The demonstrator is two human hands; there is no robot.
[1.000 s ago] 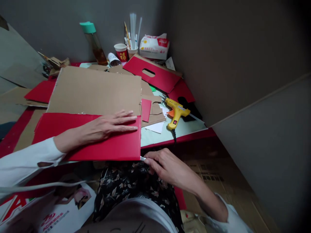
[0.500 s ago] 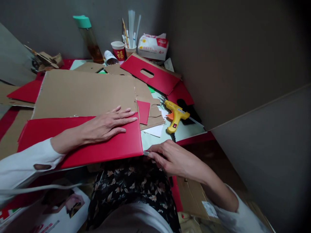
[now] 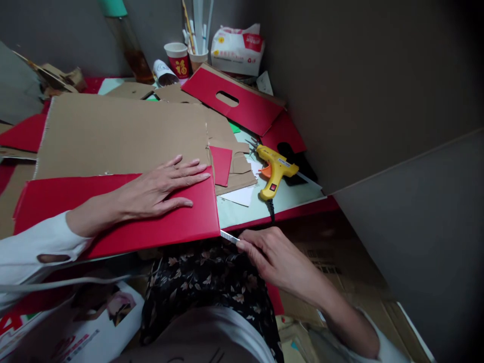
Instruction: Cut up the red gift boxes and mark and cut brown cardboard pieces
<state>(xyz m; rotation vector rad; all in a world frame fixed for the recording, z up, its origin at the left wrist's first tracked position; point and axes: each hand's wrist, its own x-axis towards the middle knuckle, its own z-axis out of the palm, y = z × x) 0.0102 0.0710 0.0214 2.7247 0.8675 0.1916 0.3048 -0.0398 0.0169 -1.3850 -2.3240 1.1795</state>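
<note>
Flat on the folded red face of a cardboard sheet point(image 3: 124, 128) lies my left hand point(image 3: 159, 191), fingers spread, pressing near its right end. The red panel point(image 3: 181, 222) runs along the table's front edge. My right hand point(image 3: 266, 252) is closed round a utility knife, whose silvery blade point(image 3: 229, 237) points left and meets the panel's lower right corner. The knife's handle is hidden in my fist. A small red piece point(image 3: 221, 165) rests just right of the panel.
A yellow glue gun point(image 3: 275, 171) lies at the right, its cord hanging over the table edge. Behind are a red cardboard piece with a slot point(image 3: 257, 108), a tissue pack point(image 3: 237, 53), a paper cup point(image 3: 177, 60) and a bottle point(image 3: 138, 60). A grey wall point(image 3: 363, 91) stands at right.
My right hand has drawn back slightly to the right from the panel's corner, and more of the blade shows. The left hand stays pressed on the panel. The view has shifted a little.
</note>
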